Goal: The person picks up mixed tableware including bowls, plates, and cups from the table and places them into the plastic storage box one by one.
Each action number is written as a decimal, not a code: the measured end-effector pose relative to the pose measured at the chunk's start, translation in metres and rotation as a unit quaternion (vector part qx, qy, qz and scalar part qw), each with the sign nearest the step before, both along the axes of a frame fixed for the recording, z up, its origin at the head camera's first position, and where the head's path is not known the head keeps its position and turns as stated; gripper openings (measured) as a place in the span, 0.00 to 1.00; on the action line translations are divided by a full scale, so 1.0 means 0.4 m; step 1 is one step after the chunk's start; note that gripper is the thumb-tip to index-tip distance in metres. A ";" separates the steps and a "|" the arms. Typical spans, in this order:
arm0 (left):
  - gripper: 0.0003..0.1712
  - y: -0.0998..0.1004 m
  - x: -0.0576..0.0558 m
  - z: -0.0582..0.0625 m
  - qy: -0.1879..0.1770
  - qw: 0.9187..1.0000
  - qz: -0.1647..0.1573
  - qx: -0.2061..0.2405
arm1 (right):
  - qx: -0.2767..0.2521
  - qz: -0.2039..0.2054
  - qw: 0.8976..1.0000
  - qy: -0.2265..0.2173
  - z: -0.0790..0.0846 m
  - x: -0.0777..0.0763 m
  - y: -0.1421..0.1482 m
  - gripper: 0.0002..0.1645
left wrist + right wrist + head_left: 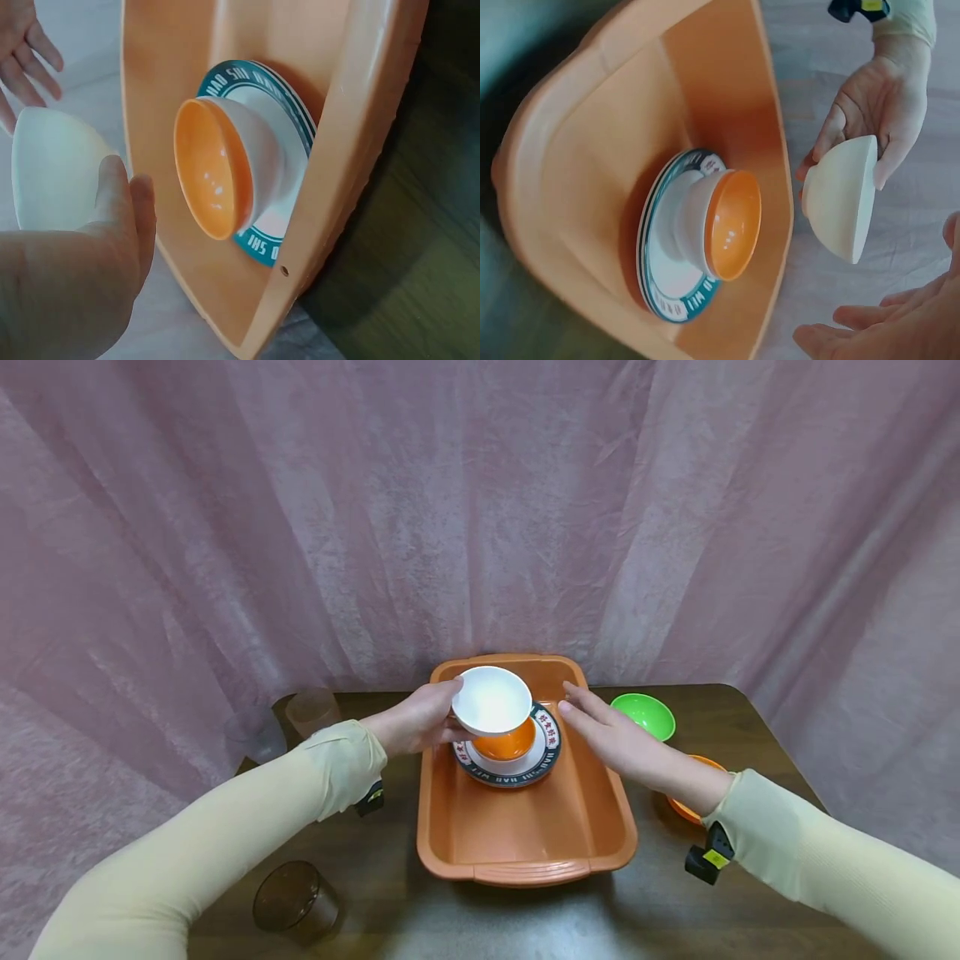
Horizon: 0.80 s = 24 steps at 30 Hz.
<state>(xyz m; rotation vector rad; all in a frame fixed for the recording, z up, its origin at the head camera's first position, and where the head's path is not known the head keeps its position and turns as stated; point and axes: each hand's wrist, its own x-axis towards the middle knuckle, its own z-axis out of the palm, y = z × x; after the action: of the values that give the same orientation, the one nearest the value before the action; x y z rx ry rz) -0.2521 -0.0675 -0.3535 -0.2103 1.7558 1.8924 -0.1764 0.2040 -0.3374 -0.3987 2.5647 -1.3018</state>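
Observation:
My left hand grips a white bowl by its side, thumb on the rim and fingers beneath, holding it up over an orange plastic basin. Below it, an orange-lined bowl with a white outside sits on stacked plates with a dark lettered border, inside the basin. The right wrist view shows the white bowl apart from the orange-lined bowl. Over the basin's right side, my right hand reaches out with its fingers extended, holding nothing and not touching the white bowl.
A green bowl stands on the table right of the basin, and an orange bowl lies partly under my right forearm. A brown glass stands at the front left. Clear glassware is at the back left, before a pink curtain.

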 end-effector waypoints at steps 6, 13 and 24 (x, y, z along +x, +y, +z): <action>0.32 0.000 -0.013 -0.009 0.000 0.999 -0.016 -0.042 | 0.082 0.037 0.993 0.083 -0.001 0.016 0.004 0.47; 0.32 0.001 -0.030 -0.017 0.005 0.997 -0.032 -0.077 | 0.162 0.068 0.970 0.169 -0.009 0.036 -0.004 0.46; 0.32 0.013 -0.063 -0.037 0.036 0.989 -0.078 -0.124 | 0.261 0.103 0.924 0.259 -0.022 0.071 -0.020 0.48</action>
<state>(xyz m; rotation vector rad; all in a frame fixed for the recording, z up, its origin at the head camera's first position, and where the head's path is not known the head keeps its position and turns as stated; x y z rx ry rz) -0.2772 -0.0623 -0.3681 -0.0928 1.9941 1.5876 -0.1482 0.1962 -0.3463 -0.9675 3.0328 -0.4350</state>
